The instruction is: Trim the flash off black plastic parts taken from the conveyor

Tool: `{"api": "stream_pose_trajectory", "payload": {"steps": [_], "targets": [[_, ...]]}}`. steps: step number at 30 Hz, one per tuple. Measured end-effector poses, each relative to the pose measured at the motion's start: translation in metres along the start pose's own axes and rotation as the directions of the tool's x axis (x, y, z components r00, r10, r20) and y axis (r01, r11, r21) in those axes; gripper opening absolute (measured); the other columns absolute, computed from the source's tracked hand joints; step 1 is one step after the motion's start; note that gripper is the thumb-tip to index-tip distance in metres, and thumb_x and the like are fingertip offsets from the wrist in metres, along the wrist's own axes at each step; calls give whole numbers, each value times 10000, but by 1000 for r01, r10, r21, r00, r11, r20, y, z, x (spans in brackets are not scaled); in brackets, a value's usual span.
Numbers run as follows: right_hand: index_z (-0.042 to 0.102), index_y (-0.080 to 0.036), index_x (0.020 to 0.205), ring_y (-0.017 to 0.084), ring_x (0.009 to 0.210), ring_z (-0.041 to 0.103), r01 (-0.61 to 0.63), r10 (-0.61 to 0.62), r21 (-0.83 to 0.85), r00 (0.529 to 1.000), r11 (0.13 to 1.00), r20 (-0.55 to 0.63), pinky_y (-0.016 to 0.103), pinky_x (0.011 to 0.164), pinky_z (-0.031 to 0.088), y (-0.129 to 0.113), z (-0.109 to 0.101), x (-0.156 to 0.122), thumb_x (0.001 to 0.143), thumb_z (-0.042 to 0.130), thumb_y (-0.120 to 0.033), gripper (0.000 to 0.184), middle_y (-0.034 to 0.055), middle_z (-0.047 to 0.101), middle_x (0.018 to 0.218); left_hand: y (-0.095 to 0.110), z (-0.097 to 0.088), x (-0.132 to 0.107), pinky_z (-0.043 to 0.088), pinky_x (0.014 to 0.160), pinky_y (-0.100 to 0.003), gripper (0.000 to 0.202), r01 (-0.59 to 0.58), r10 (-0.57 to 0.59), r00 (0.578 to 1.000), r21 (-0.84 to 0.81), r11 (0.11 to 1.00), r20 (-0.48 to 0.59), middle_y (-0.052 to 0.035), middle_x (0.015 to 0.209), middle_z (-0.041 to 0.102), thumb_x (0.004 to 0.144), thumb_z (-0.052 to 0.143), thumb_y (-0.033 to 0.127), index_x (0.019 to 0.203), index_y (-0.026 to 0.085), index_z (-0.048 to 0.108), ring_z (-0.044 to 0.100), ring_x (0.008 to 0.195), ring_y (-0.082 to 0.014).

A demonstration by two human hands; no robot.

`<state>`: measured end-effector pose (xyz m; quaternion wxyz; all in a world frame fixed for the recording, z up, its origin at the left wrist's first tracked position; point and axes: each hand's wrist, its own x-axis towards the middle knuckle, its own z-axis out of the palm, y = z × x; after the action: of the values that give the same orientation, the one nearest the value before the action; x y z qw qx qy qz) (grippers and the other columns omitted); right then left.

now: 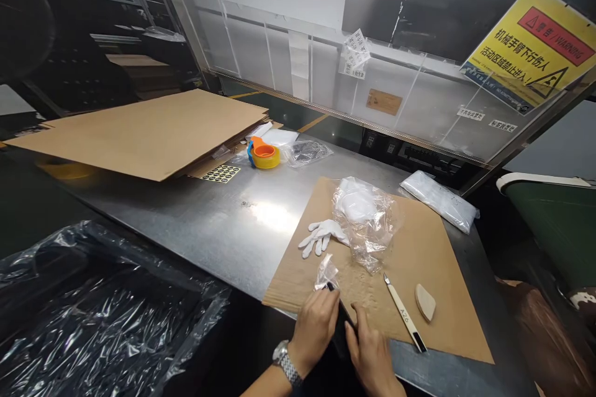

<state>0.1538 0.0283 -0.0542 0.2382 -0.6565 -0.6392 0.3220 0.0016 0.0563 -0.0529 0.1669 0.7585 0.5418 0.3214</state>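
Note:
At the near edge of the brown cardboard sheet (447, 260), my left hand (316, 319) is closed round the upper end of a long black object (343, 313). Its kind is hard to make out, as my fingers cover much of it. My right hand (370, 347) grips the same object from the other side, lower down. Just beyond my left fingers lies a small crumpled clear plastic wrapper (326, 271). To the right are a cream-handled craft knife (403, 316) marked A26 and a beige rounded block (425, 302). A white glove (321, 236) and a crumpled clear bag (372, 229) lie farther up.
Stacked cardboard (153, 130) covers the table's far left, beside a tape dispenser (264, 154) and a sticker sheet (221, 173). A plastic-wrapped pack (440, 200) sits at the right edge. A black-lined bin (93, 310) stands lower left. A clear panel (279, 68) borders the back.

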Motion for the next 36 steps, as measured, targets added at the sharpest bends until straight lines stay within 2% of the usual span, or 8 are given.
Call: {"api": "stream_pose_trajectory", "payload": {"steps": [5, 9, 16, 19, 23, 29, 33, 36], "targets": [[500, -123, 1146, 163, 436, 489, -82, 87, 248, 996, 965, -9, 255, 455, 373, -4, 2, 16, 799, 446, -461, 487, -24, 504, 484, 1, -9, 3, 472, 619, -327, 204, -78, 79, 997, 59, 995, -16, -52, 744, 605, 867, 408, 147, 942, 189, 594, 577, 694, -205], [465, -127, 1093, 92, 313, 327, -127, 120, 297, 992, 946, 41, 203, 324, 278, -6, 6, 29, 841, 337, -469, 443, -77, 421, 470, -11, -23, 8, 462, 619, -315, 205, -77, 82, 994, 72, 994, -69, -66, 744, 596, 895, 358, 153, 905, 156, 563, 577, 699, -195], [428, -94, 1225, 186, 488, 509, 18, -18, 11, 999, 1000, -27, 254, 489, 327, -29, 7, 24, 814, 436, -331, 475, -12, 503, 502, 14, -21, -9, 431, 598, -296, 225, -207, 208, 978, 25, 978, -21, -32, 663, 579, 884, 364, 178, 776, 198, 560, 545, 622, -173], [562, -143, 1065, 192, 531, 553, 133, -120, -303, 991, 944, 63, 253, 503, 301, -47, -7, 27, 886, 317, -283, 334, 57, 589, 580, 14, -31, -2, 418, 599, -292, 253, -108, 108, 994, -7, 994, -25, -46, 688, 585, 898, 324, 171, 778, 186, 546, 553, 642, -175], [574, -185, 608, 137, 505, 517, 277, -214, -338, 953, 899, 213, 226, 491, 267, -75, -36, 47, 869, 385, -258, 330, 31, 578, 539, 7, -61, 20, 374, 552, -273, 212, 8, -5, 999, -90, 996, 35, -34, 677, 586, 882, 374, 176, 755, 193, 542, 556, 633, -179], [596, -203, 853, 125, 538, 479, 509, -399, -269, 838, 818, 372, 225, 537, 308, -124, -66, 69, 795, 421, -165, 188, -18, 554, 578, 2, -115, 31, 350, 598, -284, 165, 180, -189, 982, -318, 931, 3, -15, 640, 573, 840, 467, 270, 746, 212, 589, 528, 617, -176], [565, -205, 946, 129, 485, 407, 494, -465, 31, 794, 869, 391, 240, 489, 310, -152, -55, 69, 844, 415, -285, 198, -37, 431, 530, -20, -132, 19, 373, 641, -276, 236, 337, -484, 867, -580, 742, -117, -10, 680, 572, 832, 469, 406, 785, 210, 592, 515, 652, -154], [568, -211, 979, 127, 476, 419, 294, -421, 332, 801, 896, 426, 233, 439, 335, -170, -34, 66, 818, 487, -442, 292, -16, 444, 577, -42, -124, -10, 376, 557, -247, 322, 374, -764, 628, -804, 463, -148, 8, 640, 495, 848, 377, 475, 770, 196, 516, 479, 586, -127]]}}
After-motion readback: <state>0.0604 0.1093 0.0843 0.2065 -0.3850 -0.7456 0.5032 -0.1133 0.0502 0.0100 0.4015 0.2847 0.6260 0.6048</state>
